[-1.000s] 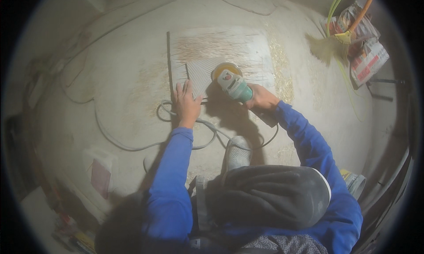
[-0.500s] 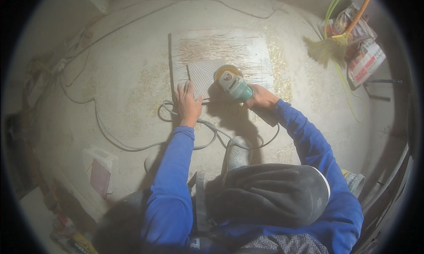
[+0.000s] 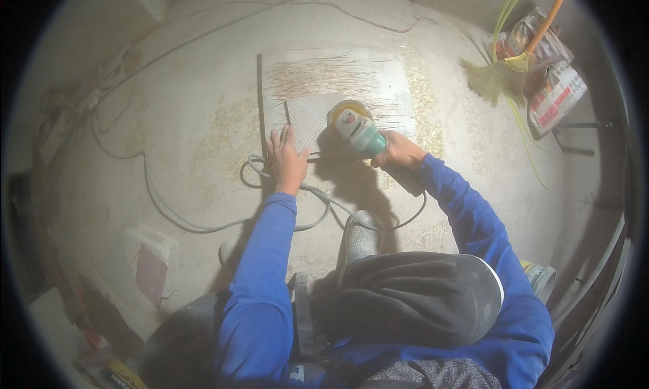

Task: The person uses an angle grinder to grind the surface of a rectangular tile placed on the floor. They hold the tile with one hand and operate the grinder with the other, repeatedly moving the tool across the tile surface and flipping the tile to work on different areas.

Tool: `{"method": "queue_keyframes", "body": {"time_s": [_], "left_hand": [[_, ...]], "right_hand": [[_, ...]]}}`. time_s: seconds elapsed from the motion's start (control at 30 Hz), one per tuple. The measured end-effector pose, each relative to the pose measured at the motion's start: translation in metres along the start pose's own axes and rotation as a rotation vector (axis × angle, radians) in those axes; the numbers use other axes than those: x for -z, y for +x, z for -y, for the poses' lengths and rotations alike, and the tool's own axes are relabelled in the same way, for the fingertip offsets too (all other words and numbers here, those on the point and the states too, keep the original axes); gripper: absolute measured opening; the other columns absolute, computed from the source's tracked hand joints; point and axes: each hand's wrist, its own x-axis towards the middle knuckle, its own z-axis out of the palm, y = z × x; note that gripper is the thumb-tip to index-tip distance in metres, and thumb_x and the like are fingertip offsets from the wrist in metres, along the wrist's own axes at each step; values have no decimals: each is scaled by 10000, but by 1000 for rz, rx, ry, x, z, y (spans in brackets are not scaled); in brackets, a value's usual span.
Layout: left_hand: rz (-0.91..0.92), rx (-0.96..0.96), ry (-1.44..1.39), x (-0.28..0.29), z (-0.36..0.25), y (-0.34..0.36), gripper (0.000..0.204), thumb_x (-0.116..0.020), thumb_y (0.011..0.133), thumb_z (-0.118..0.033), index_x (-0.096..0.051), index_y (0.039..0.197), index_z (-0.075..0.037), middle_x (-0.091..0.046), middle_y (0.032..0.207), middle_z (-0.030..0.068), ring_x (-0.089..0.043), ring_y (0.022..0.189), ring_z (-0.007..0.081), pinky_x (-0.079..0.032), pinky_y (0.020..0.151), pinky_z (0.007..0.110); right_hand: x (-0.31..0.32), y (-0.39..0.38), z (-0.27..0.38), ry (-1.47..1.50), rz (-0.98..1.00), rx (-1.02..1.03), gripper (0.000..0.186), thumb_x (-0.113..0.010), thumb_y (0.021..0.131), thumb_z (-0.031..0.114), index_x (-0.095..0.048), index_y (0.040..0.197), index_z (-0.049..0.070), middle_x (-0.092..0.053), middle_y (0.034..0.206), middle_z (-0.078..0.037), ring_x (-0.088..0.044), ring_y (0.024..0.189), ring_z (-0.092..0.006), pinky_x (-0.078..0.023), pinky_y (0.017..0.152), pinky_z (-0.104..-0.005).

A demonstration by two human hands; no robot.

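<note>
My right hand (image 3: 400, 150) is wrapped round the body of a green and grey angle grinder (image 3: 367, 137). The grinder's round head and disc sit over the right side of a small tile piece (image 3: 307, 115) with a ribbed, grooved face. That tile lies on a larger white slab (image 3: 392, 71), whose surface carries many brown scored lines. At the tile's lower left, my left hand (image 3: 289, 164) lies with fingers stretched out and apart, fingertips on its edge and the thumb near its lower corner. The disc's contact with the tile cannot be made out.
The grey power cord (image 3: 203, 228) loops across the floor below my hands and past my shoe (image 3: 364, 237). Far right are a broom (image 3: 497, 75) and printed bags (image 3: 556, 98). Left of my knee rests a white block with a maroon face (image 3: 150, 274). Yellowish debris (image 3: 429, 112) lies beside the slab.
The view has shifted slightly. Both hands, the grinder and the tile keep nearly the same places relative to each other.
</note>
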Motion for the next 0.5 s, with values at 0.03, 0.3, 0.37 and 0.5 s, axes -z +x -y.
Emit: {"method": "queue_keyframes", "body": {"time_s": [0.03, 0.3, 0.37, 0.5], "left_hand": [[8, 1, -6, -1, 0, 0, 743, -792, 825, -187, -473, 1477, -28, -484, 1534, 136, -335, 1467, 412, -230, 1242, 506], [0, 2, -8, -2, 0, 0, 744, -796, 821, -182, -474, 1474, -29, -489, 1529, 140, -331, 1469, 413, -231, 1240, 509], [0, -2, -12, -2, 1, 1, 756, -797, 818, -183, -468, 1479, -23, -485, 1531, 147, -332, 1466, 424, -232, 1239, 513], [3, -3, -14, -1, 0, 0, 764, -800, 815, -184, -463, 1481, -19, -487, 1528, 152, -332, 1463, 428, -236, 1237, 515]], "right_hand": [[-1, 0, 0, 51, 15, 27, 615, -802, 666, 92, -645, 1250, -17, -718, 1102, -153, -663, 1047, -248, -498, 954, -356], [-1, 0, 3, -46, -39, -28, 639, -814, 648, 85, -637, 1253, -17, -714, 1089, -152, -666, 1022, -249, -505, 937, -353], [0, 0, 2, -48, -43, -33, 644, -819, 643, 84, -636, 1251, -18, -715, 1082, -155, -669, 1019, -253, -505, 934, -354], [1, 1, 1, -101, -50, -46, 638, -819, 641, 82, -637, 1244, -21, -715, 1078, -160, -669, 1017, -257, -502, 934, -356]]}}
